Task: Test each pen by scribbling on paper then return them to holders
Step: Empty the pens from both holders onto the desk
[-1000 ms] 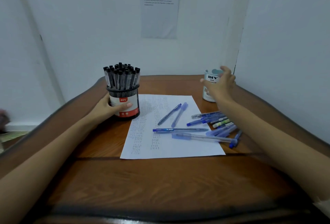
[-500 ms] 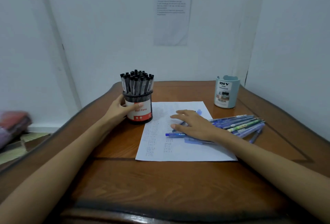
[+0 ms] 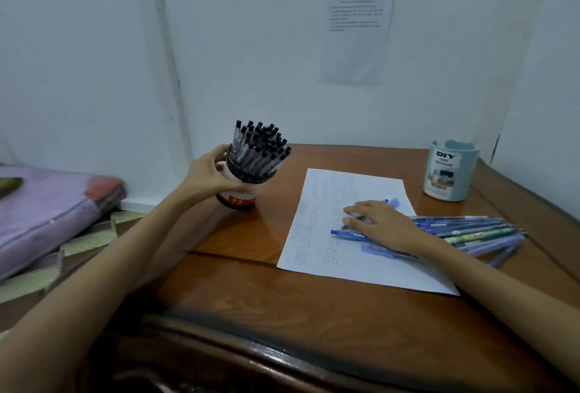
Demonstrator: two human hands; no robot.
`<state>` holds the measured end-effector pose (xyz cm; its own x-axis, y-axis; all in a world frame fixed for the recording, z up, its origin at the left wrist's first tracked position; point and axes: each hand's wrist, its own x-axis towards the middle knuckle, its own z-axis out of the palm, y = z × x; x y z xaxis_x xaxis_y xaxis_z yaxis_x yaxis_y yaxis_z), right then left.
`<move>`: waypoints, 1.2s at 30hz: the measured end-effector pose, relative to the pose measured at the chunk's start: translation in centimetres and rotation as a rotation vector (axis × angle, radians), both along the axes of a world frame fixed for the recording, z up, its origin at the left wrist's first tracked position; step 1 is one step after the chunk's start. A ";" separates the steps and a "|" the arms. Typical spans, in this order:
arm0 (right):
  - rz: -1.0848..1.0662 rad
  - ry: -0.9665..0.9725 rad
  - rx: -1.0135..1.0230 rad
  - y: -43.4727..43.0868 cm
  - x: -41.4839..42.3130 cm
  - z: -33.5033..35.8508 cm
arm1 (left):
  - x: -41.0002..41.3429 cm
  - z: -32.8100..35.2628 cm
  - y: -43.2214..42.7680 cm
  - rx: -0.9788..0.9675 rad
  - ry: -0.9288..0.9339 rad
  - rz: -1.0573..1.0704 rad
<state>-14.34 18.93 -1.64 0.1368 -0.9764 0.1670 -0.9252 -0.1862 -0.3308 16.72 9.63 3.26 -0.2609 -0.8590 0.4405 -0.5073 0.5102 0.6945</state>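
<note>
Nearest me is the dark front edge of the wooden tabletop point(image 3: 282, 330), with both my bare forearms reaching out over it. The sheet of paper point(image 3: 370, 270) lies right of centre, with faint columns of scribbles down its left half. My right grip point(image 3: 383, 223) is released: the fingers lie stretched out and flat on top of a few blue pens on the paper. The capped end of one blue pen point(image 3: 342, 232) pokes out to the left from under them. Just beside my wrist, on the right, a loose pile of blue pens point(image 3: 470, 229) fans across the paper's edge onto the bare wood.

Further out on the left, my left grip point(image 3: 213, 179) is wrapped around the black pen holder point(image 3: 241, 195) with the red and white label. It tilts to the right and is crammed with black-capped pens point(image 3: 260, 148). I cannot tell whether its base touches the wood.

At the far right corner stands the pale blue holder point(image 3: 450, 173), upright and well apart from the pens. A printed notice point(image 3: 356, 35) hangs on the wall behind. A purple padded bundle point(image 3: 47, 204) lies off to the left.
</note>
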 end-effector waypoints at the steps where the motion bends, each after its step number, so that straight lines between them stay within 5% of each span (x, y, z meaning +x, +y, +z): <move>1: 0.003 -0.002 0.002 0.0 0.0 0.0 | 0.7 0.1 0.2 -0.026 -0.021 0.005; 7: 0.008 -0.002 0.006 0.1 0.0 0.0 | 2.6 0.9 1.5 -0.204 -0.225 0.020; 14: -0.011 0.018 0.004 0.1 0.1 0.1 | 2.2 0.7 0.9 -0.392 -0.693 0.035; 20: -0.015 0.012 0.002 0.1 0.0 0.0 | 2.1 0.5 0.4 -0.482 -0.759 0.055; 27: -0.013 0.012 -0.007 -0.2 0.0 -0.2 | 3.3 1.0 -0.5 -0.799 -0.978 0.055; 36: -0.010 0.018 -0.011 -0.2 -0.2 -0.2 | 3.2 1.0 0.3 -0.887 -0.953 0.064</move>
<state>-14.53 18.73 -1.88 0.1297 -0.9759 0.1754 -0.9328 -0.1801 -0.3121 19.96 9.92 4.25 -0.7529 -0.3952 0.5262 -0.6512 0.5628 -0.5092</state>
